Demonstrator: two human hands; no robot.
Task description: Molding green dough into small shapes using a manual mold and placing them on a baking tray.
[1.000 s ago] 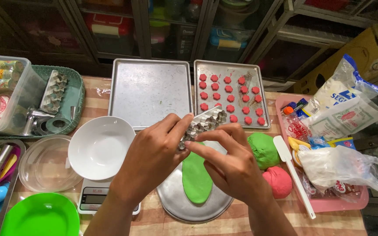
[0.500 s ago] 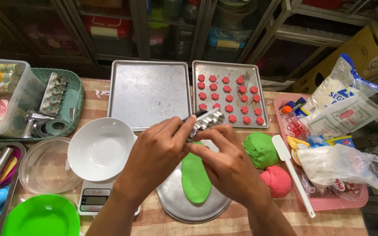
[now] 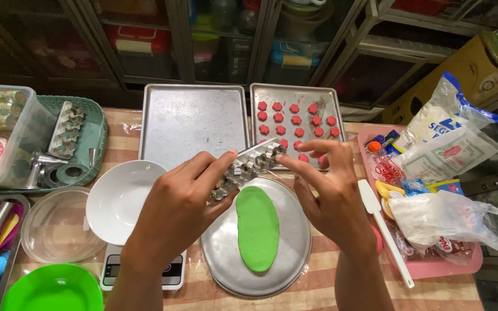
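Metal cutter strip (image 3: 248, 167) clamped in left hand (image 3: 174, 207) — right hand (image 3: 332, 193) fingertips pinching its end, over green dough (image 3: 257, 227)

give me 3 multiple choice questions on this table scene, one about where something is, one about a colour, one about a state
1. Where does the flattened dough lie?
A. in the white bowl
B. on the round metal plate
C. on the empty tray

2. What colour are the small pieces on the right tray?
A. red
B. green
C. white

3. What is the state of the left tray?
A. full of dough pieces
B. covered by a lid
C. bare of dough pieces

Answers:
1. B: the green dough rests on the round metal plate, below the cutter strip held by the left hand and right hand.
2. A: the pieces on the right tray are red.
3. C: the left tray shows only bare metal, while the white bowl sits in front of it.
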